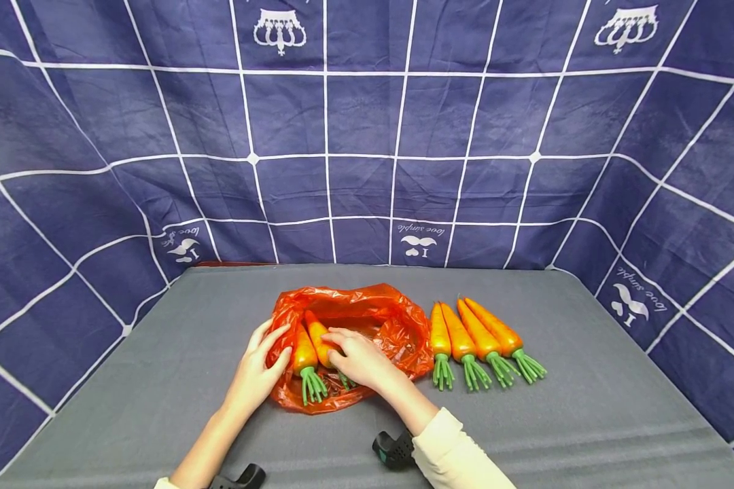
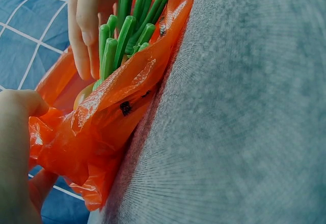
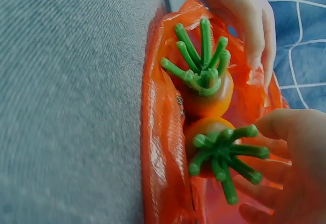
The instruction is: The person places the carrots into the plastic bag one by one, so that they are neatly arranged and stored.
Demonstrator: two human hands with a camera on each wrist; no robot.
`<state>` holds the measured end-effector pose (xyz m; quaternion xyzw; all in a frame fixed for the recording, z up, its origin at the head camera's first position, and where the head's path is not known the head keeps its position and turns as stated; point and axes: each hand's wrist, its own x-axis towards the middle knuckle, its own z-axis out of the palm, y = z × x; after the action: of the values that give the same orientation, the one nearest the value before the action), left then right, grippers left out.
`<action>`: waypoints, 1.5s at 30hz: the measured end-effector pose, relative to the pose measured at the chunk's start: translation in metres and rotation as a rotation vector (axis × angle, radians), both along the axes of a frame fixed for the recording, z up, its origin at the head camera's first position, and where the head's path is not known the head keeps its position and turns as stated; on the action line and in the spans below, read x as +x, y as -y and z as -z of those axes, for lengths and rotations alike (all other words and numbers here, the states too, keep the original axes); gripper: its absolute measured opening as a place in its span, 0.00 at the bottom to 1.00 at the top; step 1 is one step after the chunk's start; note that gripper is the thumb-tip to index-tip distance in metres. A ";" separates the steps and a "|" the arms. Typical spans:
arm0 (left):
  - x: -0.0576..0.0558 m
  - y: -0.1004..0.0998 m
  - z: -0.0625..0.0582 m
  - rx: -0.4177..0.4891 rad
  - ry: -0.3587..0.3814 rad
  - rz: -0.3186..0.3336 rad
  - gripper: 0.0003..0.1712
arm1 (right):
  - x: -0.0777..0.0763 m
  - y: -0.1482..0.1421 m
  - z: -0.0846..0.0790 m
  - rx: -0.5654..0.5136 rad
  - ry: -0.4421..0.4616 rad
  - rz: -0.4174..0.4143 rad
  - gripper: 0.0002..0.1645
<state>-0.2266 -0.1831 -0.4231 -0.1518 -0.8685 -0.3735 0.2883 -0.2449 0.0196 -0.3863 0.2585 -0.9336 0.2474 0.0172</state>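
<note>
An orange-red plastic bag [image 1: 397,319] lies with its mouth spread, holding two carrots with green stalks. At the bag's left edge, my left hand [image 1: 263,356] pinches the film, thumb on one side and fingers on the other in the left wrist view. One carrot [image 1: 304,354] lies beside that hand. My right hand [image 1: 357,356] reaches over the second carrot [image 1: 319,337], fingers spread loosely beside it; its stalks [image 3: 224,155] show in front of the fingers in the right wrist view.
Right of the bag, several more carrots [image 1: 460,333] lie side by side, stalks toward me. Grey cloth [image 1: 177,380] covers the table. A blue curtain with white lines [image 1: 367,190] hangs behind and at both sides.
</note>
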 end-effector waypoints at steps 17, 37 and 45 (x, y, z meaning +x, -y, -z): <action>0.000 0.000 -0.002 -0.003 -0.004 0.008 0.22 | 0.016 -0.029 -0.020 -0.099 -0.255 0.012 0.18; 0.001 0.000 -0.001 -0.004 0.003 0.007 0.22 | 0.037 -0.084 -0.023 -0.149 -0.472 0.118 0.18; 0.003 0.000 0.000 -0.004 -0.002 0.004 0.22 | 0.046 -0.109 -0.022 -0.126 -0.564 0.152 0.19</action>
<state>-0.2239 -0.1833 -0.4227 -0.1544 -0.8687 -0.3723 0.2880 -0.1989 0.1288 -0.3645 0.2448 -0.8914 0.2212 0.3106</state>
